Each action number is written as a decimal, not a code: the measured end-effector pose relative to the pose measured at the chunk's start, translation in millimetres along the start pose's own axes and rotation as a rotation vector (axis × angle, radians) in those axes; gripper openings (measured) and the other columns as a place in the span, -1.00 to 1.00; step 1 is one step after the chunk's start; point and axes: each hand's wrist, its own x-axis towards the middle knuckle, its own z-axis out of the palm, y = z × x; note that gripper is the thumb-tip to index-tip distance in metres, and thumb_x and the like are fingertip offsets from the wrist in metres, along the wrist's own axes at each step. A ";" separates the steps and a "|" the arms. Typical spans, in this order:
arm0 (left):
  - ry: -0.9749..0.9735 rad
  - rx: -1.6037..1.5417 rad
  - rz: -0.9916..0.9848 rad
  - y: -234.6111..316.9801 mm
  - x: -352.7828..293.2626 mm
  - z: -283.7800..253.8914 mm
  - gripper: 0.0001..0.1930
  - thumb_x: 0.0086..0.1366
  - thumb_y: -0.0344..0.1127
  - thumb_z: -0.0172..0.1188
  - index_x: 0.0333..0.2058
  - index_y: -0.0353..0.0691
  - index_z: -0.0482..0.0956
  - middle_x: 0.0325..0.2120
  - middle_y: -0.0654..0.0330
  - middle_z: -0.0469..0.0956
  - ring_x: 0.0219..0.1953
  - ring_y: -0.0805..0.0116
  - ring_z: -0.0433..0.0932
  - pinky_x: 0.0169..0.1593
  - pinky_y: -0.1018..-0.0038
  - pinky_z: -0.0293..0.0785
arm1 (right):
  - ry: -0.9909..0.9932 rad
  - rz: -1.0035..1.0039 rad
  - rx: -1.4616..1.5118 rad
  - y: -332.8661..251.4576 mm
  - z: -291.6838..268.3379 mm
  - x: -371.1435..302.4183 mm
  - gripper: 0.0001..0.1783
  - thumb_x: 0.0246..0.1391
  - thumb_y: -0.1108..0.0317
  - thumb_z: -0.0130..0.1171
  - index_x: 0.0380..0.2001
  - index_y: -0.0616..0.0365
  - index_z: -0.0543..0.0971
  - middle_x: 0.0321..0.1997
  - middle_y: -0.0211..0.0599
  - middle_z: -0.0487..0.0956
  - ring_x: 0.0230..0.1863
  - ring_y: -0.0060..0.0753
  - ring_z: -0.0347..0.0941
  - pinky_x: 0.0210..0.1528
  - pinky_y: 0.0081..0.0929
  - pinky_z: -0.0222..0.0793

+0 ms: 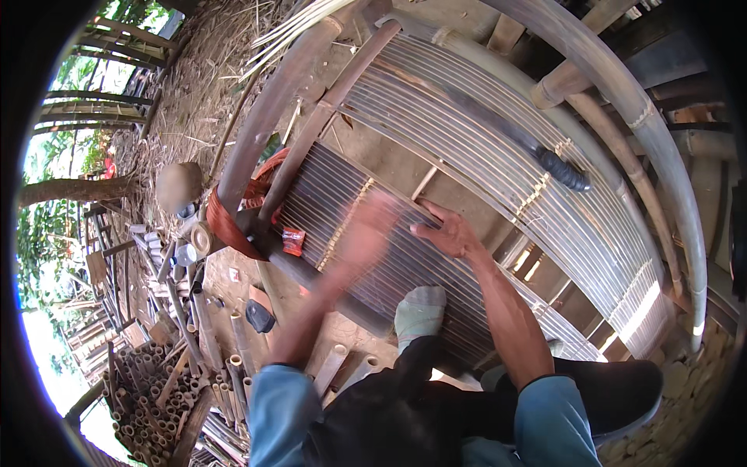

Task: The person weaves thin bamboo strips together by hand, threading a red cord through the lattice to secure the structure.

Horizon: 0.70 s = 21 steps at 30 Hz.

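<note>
A bamboo-slat bench (389,272) spreads below me, its seat made of narrow dark slats crossed by a lighter lashed strip. Over the seat, my left hand (369,233) is smeared by motion, so its fingers and anything in them cannot be made out. My right hand (447,229) is at the seat's far edge with thumb and forefinger apart; its other fingers are partly hidden, and I see nothing held. A small red packet (292,241) lies near the left end of the seat. My socked foot (420,311) rests on the slats.
Beyond a gap stands a slatted backrest (482,132), with a long dark tool with a black-wrapped handle (564,170) lying across it. Orange cloth (226,229) is wrapped round the left post. Cut bamboo tubes (156,397) are heaped at lower left. Another person (179,187) is at far left.
</note>
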 end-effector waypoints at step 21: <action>0.409 0.979 -0.012 -1.9 -138.6 -211.3 -0.72 0.23 -0.21 0.38 -0.18 -0.26 0.68 -0.23 0.00 0.66 -0.11 0.09 0.59 0.05 0.22 0.46 | 0.660 -0.345 -0.906 -24.5 -43.7 -47.4 -0.51 -0.02 0.24 0.41 -0.05 0.16 0.48 -0.06 -0.12 0.39 0.01 -0.04 0.41 0.04 -0.08 0.33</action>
